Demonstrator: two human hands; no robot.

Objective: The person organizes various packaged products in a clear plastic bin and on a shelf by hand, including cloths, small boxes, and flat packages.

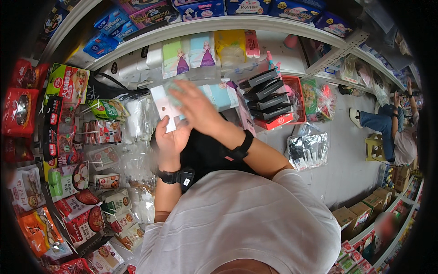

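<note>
A flat plastic-wrapped packet, light blue with a purple-dressed figure at its right end, lies across in front of me. My left hand, palm up, has its thumb on the white header with a round hole at the packet's near-left end. Blurred by motion, my right hand lies over the packet, its fingers spread; whether it presses on it I cannot tell. Similar packets, one green and one blue, lie on the lower shelf beyond. Black boxes stand in a row to the right.
Hanging food packets crowd the left side. A white shelf edge crosses above my hands. A red basket and plastic-wrapped packs stand on the right. Further right, a seated person is near cardboard boxes.
</note>
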